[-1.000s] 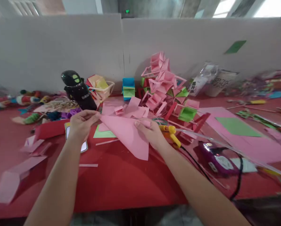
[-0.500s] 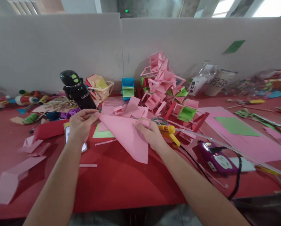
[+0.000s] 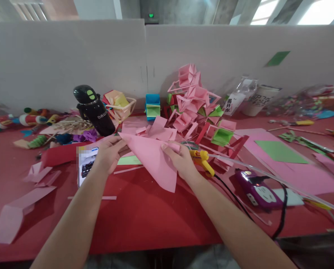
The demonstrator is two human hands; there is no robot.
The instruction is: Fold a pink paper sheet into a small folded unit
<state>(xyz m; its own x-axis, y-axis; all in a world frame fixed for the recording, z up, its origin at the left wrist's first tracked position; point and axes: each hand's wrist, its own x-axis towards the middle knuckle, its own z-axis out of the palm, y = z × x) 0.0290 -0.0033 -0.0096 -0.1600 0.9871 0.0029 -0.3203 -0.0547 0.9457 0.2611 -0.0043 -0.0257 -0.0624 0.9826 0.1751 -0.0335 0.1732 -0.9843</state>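
Between my hands a sheet of pink paper (image 3: 155, 160) is held above the red table, bent over with its lower corner hanging down. My left hand (image 3: 111, 149) pinches its left corner, the fingertips partly behind the paper. My right hand (image 3: 178, 157) grips the right side, thumb on top of the sheet. Beside my right hand lies a yellow hot glue gun (image 3: 202, 158) with a long clear glue stick. A phone (image 3: 87, 166) with a lit screen lies under my left wrist. A green paper piece (image 3: 129, 160) shows beneath the pink sheet.
Pink folded-paper models (image 3: 193, 97) are piled at the back. A black bottle (image 3: 95, 112) stands left of them. Right of my arm sit a purple power strip (image 3: 260, 190) and its cables. Paper strips (image 3: 8, 222) lie at the left; a white partition (image 3: 71, 56) closes the back.
My left hand has moved a little to the right and turned, bringing the left corner of the pink paper inward. More of the phone shows. The right hand stays nearly in place.
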